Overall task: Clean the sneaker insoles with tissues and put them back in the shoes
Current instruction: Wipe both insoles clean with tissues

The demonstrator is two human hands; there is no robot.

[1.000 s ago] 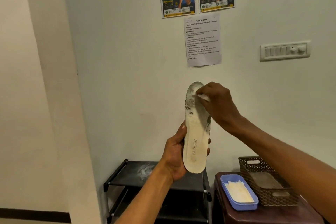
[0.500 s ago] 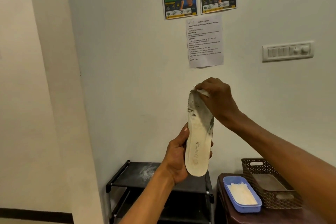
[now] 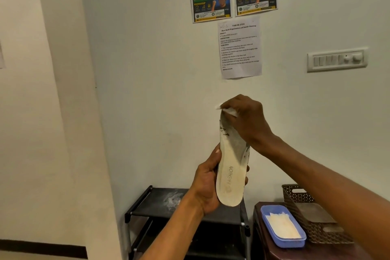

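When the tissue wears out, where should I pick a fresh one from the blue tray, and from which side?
Come from above: the blue tray lies open-topped on the brown table, with a wicker basket crowding its right. The tissues lie flat, so pinch the top sheet's near edge and peel upward. The right hand, now holding a tissue, is probably closer.

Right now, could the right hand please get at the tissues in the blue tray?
Probably yes: the blue tray lies open below the right hand, nothing covering its tissues. That hand already pinches a tissue against the insole.
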